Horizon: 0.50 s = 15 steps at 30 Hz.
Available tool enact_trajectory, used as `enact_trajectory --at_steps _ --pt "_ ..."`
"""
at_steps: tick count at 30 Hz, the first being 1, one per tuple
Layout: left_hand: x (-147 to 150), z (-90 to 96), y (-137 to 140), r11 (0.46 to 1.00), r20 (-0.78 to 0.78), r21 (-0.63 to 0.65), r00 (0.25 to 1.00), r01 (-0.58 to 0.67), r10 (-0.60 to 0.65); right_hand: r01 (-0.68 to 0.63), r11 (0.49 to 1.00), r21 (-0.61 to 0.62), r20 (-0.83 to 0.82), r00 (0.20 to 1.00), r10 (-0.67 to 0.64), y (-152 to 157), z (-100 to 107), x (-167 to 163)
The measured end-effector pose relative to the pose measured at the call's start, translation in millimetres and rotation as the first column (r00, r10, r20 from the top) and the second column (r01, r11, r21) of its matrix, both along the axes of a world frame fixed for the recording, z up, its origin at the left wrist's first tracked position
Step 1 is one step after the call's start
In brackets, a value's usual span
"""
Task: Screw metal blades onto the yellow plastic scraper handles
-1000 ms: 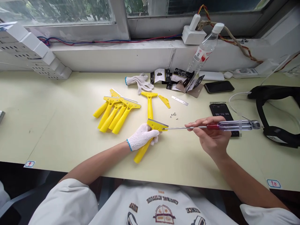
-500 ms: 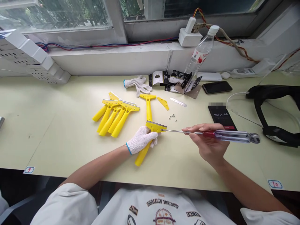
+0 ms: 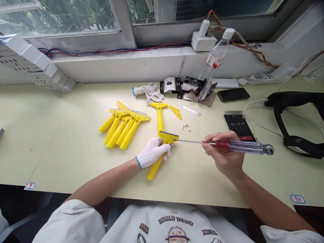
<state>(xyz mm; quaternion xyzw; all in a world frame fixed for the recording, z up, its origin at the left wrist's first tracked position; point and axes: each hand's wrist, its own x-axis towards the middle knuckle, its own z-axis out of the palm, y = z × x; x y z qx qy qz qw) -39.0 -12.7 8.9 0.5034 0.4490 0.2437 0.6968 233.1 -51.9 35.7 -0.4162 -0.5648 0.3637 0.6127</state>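
My left hand point(image 3: 155, 152), in a white knit glove with a blue cuff, is closed round a yellow scraper point(image 3: 155, 168) just below its head. A metal blade edge shows along the top of that head. My bare right hand point(image 3: 224, 153) grips a screwdriver point(image 3: 244, 146) with a clear and red handle, held nearly level. Its shaft points left and the tip meets the right part of the scraper head; whether it sits in a screw is too small to tell. Just beyond lie another yellow scraper body point(image 3: 160, 116), a loose yellow plate point(image 3: 175, 112), a blade point(image 3: 191, 111) and several small screws or nuts point(image 3: 186, 126).
Several yellow scrapers point(image 3: 124, 126) lie piled on the left. Behind are a white glove point(image 3: 149, 91), black cardboard packaging point(image 3: 189, 88) and a plastic bottle point(image 3: 215, 55). To the right sit two phones point(image 3: 233, 94) and a black headset point(image 3: 280, 118) with its cable.
My right hand and the screwdriver handle have shifted slightly left, and the handle looks turned a little. The scraper in my left hand has moved only slightly.
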Motion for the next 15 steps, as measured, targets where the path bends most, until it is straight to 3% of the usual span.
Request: enact_trajectory --at_steps 4,8,11,15 --pt "1 1.4 0 1.000 -0.010 -0.005 1.000 -0.015 0.015 -0.158 0.979 -0.131 -0.107 0.984 0.145 1 1 9" --pt "2 1.7 1 0.999 -0.011 -0.018 0.999 -0.044 0.044 -0.320 0.935 -0.155 -0.189 0.938 0.290 4 2 20" --pt "2 3.1 1 0.999 -0.003 -0.008 0.999 -0.037 0.037 -0.294 0.936 -0.192 -0.099 0.955 0.279 11 3 26" --pt "2 4.3 0 0.998 -0.013 0.003 0.998 -0.062 0.062 -0.152 0.971 -0.186 -0.069 0.988 0.141 19 4 26"
